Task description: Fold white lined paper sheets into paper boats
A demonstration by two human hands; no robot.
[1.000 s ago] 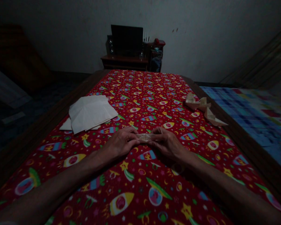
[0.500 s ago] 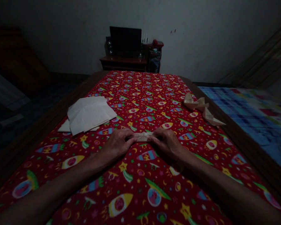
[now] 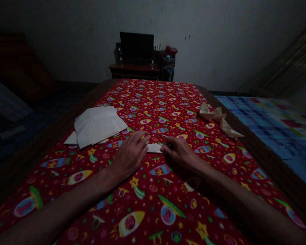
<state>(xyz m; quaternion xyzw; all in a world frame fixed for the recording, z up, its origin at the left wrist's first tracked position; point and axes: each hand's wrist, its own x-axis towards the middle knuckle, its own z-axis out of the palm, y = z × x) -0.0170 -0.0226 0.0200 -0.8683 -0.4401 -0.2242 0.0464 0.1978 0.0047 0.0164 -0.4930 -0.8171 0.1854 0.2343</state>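
Note:
A narrow strip of folded white paper lies on the red tablecloth between my hands, with a crease near its middle. My left hand rests palm down over its left end, the fingers stretched forward and slightly apart. At the strip's other end, my right hand pinches the paper between thumb and curled fingers. Both ends of the strip are covered by my hands.
Creased white paper sheets are stacked on the left. Several folded paper shapes sit near the right table edge. Beyond the table stand a dark monitor, speakers and a red telephone. A checked cloth spreads to the right.
My left hand has gone from pinching the strip's left end to lying over it with fingers extended. The right hand keeps its pinch. The view has tilted up slightly.

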